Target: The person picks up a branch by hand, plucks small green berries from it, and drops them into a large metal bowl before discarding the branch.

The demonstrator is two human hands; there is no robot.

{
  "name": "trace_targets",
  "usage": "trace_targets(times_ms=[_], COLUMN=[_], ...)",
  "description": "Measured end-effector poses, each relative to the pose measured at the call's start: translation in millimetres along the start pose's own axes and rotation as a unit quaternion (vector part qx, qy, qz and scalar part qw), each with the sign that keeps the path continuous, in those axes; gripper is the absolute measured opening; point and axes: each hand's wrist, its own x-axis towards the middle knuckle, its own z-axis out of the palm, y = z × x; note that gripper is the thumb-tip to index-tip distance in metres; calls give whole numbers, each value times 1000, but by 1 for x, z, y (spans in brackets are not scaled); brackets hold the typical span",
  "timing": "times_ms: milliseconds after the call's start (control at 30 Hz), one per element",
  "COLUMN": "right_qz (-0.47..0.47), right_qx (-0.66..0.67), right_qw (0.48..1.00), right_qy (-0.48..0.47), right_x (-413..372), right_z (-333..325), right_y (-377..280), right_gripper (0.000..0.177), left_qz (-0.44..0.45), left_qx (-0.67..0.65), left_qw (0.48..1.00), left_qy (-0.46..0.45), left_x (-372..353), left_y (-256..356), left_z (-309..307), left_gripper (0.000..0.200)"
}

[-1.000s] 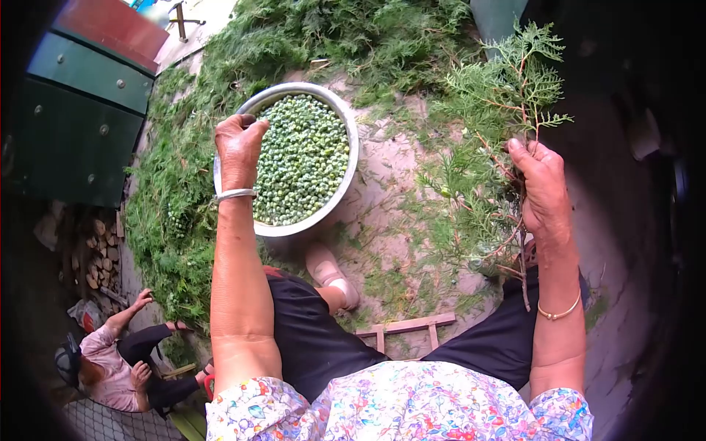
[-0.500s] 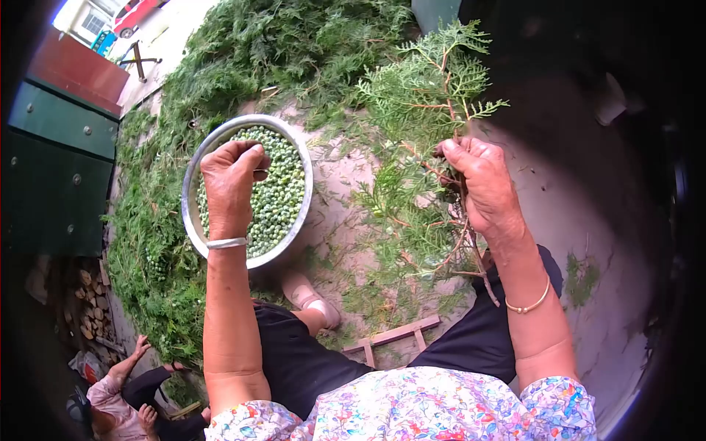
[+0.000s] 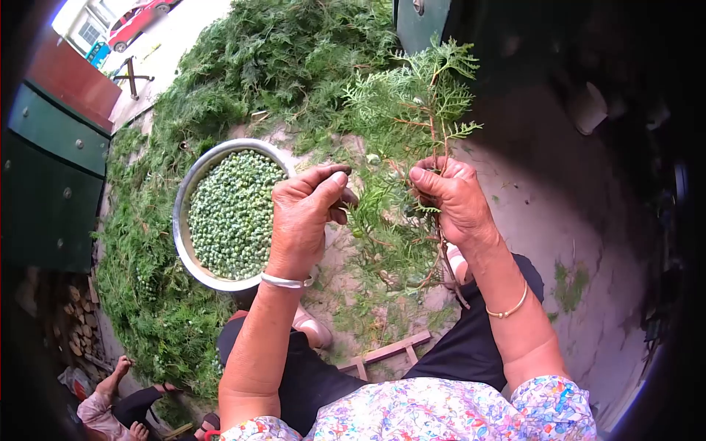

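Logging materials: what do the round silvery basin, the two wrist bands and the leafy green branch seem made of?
Round silvery basin: probably metal, dull grey sheen. Pale band on the left wrist: silvery-white shine, likely metal. Thin yellow band on the right wrist: golden glint, likely metal. Leafy green branch in the right hand: fresh plant, brown woody stems, scaly foliage.

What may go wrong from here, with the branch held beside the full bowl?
1. The left hand is at the branch beside the bowl, not over it, so what it picks may fall among the cuttings.
2. The bowl looks nearly full of seeds; more might roll off.
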Motion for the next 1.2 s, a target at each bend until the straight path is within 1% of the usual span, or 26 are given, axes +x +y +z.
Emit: trace_targets(times_ms=[33,67,133,167,200,300,333,367,400,433,467,533,567,667,700,733,800,833,867,933,1000,1033,1067,1133,1200], right_qz=[1,1,-13,-23,-24,-19,-27,-36,-36,-30,-23,-26,-26,-26,-36,-46,-39,-44,-47,-58,-70,-67,-63,-66,-68], right_qx=[-8,-9,-64,-89,-89,-92,-89,-86,-87,-89,-91,-89,-91,-97,-96,-96,-95,-83,-70,-67,-68,-47,-26,-29,-30], right_qw=[1000,1000,998,995,995,995,995,995,995,994,993,994,994,994,993,993,994,994,995,995,995,996,997,997,996], right_qy=[-1,-3,-18,-33,-33,-44,-43,-43,-42,-54,-65,-60,-56,-48,-51,-54,-43,-47,-50,-34,-20,-21,-23,-35,-46], right_x=[1,0,-1,1,0,-2,-2,-2,-2,-2,-2,-4,-4,-2,-1,-1,-2,-1,-1,-2,-1,0,2,0,-3], right_z=[0,2,5,4,5,9,9,10,9,8,8,12,13,17,16,17,17,11,7,5,2,-1,-2,-3,-2], right_y=[1,1,0,1,1,1,2,3,4,5,5,3,3,3,5,6,3,4,5,5,4,4,4,1,-2], right_gripper=[16,16,16,15,15,14,13,12,12,12,11,9,9,10,10,10,8,8,7,7,6,6,7,7,8], left_qz=[6,7,-52,-53,-53,15,15,65,115,177,178,319,286,277,357,358,340,259,225,197,106,71,26,-44,-38], left_qx=[-32,-33,-100,-133,-133,-28,-28,68,163,264,264,373,337,304,383,384,347,211,128,30,-106,-140,-167,-167,-72], left_qw=[999,999,992,988,988,999,999,996,979,945,945,858,884,898,837,837,854,922,943,963,981,985,985,984,995], left_qy=[-5,-3,-61,-60,-60,-34,-35,-1,32,76,74,149,151,156,156,155,185,198,209,183,119,68,20,-50,-63], left_x=[2,2,2,1,1,5,5,5,5,6,6,6,9,12,11,12,18,24,27,31,16,14,13,6,1], left_y=[-7,-7,-3,-2,-2,-8,-8,-8,-7,-8,-8,-9,-11,-12,-10,-10,-7,1,12,24,40,34,27,16,9], left_z=[2,3,5,10,11,7,8,9,11,14,16,19,18,18,19,17,10,-1,-14,-36,-21,-21,-21,-12,1], left_gripper=[19,19,17,14,14,14,14,15,16,14,14,10,9,9,8,8,5,4,5,8,14,18,15,16,17])
